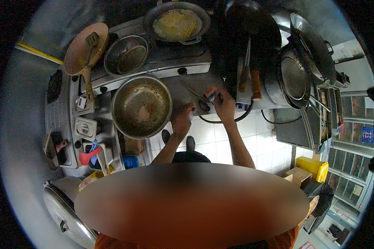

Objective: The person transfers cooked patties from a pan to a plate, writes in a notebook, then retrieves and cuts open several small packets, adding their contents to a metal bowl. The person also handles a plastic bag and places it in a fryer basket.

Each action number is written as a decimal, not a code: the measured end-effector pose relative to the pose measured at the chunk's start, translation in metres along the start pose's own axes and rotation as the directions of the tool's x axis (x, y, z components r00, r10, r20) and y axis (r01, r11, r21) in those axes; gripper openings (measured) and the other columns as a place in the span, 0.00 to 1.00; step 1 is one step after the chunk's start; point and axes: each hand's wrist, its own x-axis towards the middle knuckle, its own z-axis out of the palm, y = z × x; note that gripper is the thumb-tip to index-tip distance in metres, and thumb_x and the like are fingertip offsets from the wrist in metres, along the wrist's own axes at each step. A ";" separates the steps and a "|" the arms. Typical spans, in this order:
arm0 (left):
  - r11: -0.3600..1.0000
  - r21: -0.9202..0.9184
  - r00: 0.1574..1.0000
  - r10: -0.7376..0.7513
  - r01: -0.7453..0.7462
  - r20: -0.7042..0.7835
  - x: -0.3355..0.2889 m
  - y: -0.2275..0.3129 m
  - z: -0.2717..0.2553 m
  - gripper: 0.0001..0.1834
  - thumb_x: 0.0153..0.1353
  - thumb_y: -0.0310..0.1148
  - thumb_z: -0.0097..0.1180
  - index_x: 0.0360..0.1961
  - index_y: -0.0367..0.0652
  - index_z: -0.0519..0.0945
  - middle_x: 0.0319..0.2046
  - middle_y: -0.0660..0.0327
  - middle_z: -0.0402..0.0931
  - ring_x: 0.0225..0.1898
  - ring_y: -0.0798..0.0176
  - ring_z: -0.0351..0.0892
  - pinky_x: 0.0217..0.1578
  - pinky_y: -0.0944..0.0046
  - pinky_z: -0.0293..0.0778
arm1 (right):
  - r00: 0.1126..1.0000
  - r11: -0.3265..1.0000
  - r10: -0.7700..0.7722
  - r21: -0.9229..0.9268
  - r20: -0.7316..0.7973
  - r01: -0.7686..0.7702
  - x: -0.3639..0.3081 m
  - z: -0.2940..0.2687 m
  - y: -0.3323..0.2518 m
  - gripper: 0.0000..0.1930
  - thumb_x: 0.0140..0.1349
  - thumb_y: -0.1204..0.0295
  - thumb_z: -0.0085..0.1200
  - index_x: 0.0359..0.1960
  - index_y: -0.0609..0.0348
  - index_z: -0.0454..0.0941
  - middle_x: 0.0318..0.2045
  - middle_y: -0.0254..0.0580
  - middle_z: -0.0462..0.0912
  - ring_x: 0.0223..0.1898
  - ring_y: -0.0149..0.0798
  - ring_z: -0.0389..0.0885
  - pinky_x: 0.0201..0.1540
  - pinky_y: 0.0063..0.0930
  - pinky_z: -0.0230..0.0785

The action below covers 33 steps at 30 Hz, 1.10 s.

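My right hand (225, 107) is closed over the counter's front edge, its fingertips on a small orange, white and blue packet (211, 93). To its left, my left hand (181, 123) has its fingers drawn together around a small thing with red and whitish parts, too blurred to name. Between the hands, a dark utensil (203, 104) with a thin handle lies on the metal counter (195, 85). Close by my left hand stands a wide metal bowl (142, 107) with brownish residue inside. Noodles (176, 23) in yellowish liquid fill a dark pan (191, 40) on the stove.
A smaller metal bowl (126, 55) and a tan frying pan (96, 31) with a slotted turner (92, 39) stand far left. On the right are a large dark wok (253, 20), a cleaver-like blade with a wooden handle (257, 85) and stacked pans (295, 76). A black hose (224, 121) hangs below the counter.
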 end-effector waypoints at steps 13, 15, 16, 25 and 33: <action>0.961 -0.228 0.987 -0.162 0.157 -0.003 -0.004 0.138 -0.061 0.13 0.78 0.40 0.55 0.48 0.43 0.84 0.37 0.64 0.84 0.39 0.68 0.78 0.44 0.62 0.75 | 0.816 0.853 -0.437 -0.112 0.378 0.509 -0.009 -0.118 -0.075 0.05 0.61 0.71 0.65 0.35 0.59 0.86 0.47 0.44 0.84 0.47 0.51 0.83 0.54 0.47 0.74; 0.964 -0.256 0.997 -0.052 0.066 0.059 0.000 0.153 -0.067 0.14 0.77 0.41 0.57 0.48 0.42 0.85 0.38 0.63 0.85 0.40 0.68 0.79 0.45 0.62 0.75 | 0.737 0.828 -0.525 0.054 0.426 0.558 0.005 -0.111 -0.089 0.07 0.61 0.70 0.65 0.35 0.59 0.85 0.43 0.44 0.85 0.48 0.51 0.83 0.57 0.49 0.72; 0.969 -0.233 0.995 -0.070 0.084 0.070 0.000 0.158 -0.069 0.15 0.76 0.42 0.58 0.49 0.42 0.85 0.39 0.62 0.85 0.40 0.67 0.80 0.45 0.62 0.75 | 0.748 0.825 -0.550 0.100 0.370 0.557 0.007 -0.108 -0.096 0.07 0.61 0.70 0.65 0.36 0.60 0.84 0.41 0.44 0.85 0.46 0.49 0.84 0.54 0.49 0.73; 0.978 -0.147 0.989 -0.141 0.146 0.050 -0.016 0.171 -0.091 0.20 0.69 0.45 0.66 0.52 0.40 0.86 0.42 0.57 0.88 0.43 0.64 0.83 0.48 0.58 0.77 | 0.912 0.931 -0.197 0.361 0.361 0.058 0.005 -0.091 -0.117 0.07 0.65 0.76 0.64 0.43 0.63 0.85 0.33 0.45 0.87 0.28 0.33 0.86 0.30 0.29 0.77; 0.835 -0.495 0.969 -0.235 0.240 0.075 -0.024 0.188 -0.098 0.24 0.69 0.45 0.67 0.61 0.44 0.82 0.44 0.65 0.85 0.44 0.69 0.80 0.46 0.67 0.76 | 0.934 0.936 -0.097 0.350 0.343 -0.031 0.000 -0.067 -0.102 0.09 0.66 0.72 0.66 0.42 0.64 0.87 0.33 0.48 0.89 0.33 0.35 0.87 0.34 0.31 0.77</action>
